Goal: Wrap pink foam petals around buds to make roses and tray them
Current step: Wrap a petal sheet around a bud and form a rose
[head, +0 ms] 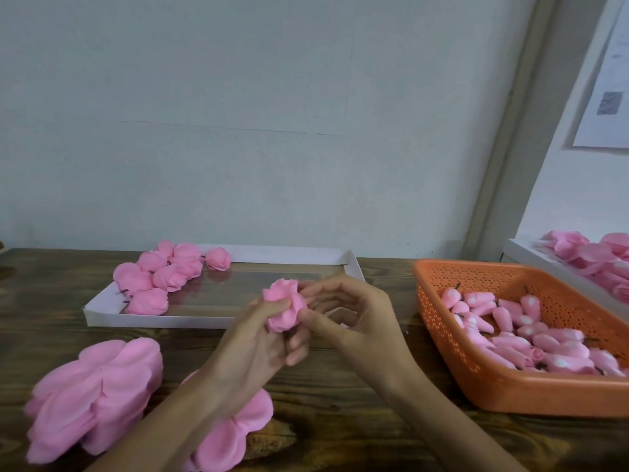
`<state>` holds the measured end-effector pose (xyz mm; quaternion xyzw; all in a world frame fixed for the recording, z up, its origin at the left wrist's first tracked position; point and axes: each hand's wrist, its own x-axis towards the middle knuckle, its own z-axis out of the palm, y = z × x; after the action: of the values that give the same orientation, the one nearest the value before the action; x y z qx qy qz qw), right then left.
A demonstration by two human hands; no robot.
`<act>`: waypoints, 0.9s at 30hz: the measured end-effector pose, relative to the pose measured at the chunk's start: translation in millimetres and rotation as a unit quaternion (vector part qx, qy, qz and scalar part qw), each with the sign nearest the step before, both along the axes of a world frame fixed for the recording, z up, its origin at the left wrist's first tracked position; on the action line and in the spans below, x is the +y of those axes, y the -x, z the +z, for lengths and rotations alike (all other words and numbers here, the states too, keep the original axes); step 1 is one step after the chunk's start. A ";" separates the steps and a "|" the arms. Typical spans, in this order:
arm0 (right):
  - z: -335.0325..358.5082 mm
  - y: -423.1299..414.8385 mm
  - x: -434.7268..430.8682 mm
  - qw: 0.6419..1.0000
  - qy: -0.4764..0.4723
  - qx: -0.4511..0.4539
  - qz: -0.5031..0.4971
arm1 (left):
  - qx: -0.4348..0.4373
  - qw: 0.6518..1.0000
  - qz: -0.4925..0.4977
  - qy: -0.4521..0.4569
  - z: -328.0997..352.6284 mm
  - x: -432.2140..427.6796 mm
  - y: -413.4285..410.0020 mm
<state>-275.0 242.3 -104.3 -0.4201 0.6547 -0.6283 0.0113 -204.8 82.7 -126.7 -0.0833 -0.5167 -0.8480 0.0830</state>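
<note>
A pink foam rose [284, 303] is held above the table's middle. My left hand [253, 338] grips it from below, fingers curled round its base. My right hand [347, 313] pinches the rose's right side with thumb and fingertips. Behind them lies a flat white tray [224, 321] with several finished pink roses [163, 277] at its left end. An orange basket [510, 393] on the right holds several pink buds [531, 338]. Stacks of flat pink petals [92, 393] lie at front left, and another stack [238, 434] sits partly hidden under my left forearm.
The table [340, 420] is dark wood against a pale wall. At far right a white tray [531, 264] holds more pink foam pieces [585, 257]. Paper sheets hang on the wall at upper right.
</note>
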 end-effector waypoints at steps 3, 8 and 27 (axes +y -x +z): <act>0.7 -1.6 0.6 1.000 -0.009 0.015 -0.023 | -0.008 0.999 -0.043 -0.024 -1.4 -0.8 -2.4; -1.9 -6.7 -1.7 0.997 0.009 0.056 -0.042 | -0.009 0.999 -0.033 0.008 -2.8 -1.5 -3.6; 11.1 -2.2 8.5 0.966 -0.134 0.216 -0.045 | -0.047 0.983 -0.156 -0.080 -6.3 -17.4 -4.5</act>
<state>-272.7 250.7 -93.2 -0.5106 0.7382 -0.4287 -0.1025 -200.3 65.3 -132.9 -0.1159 -0.4316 -0.8919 -0.0689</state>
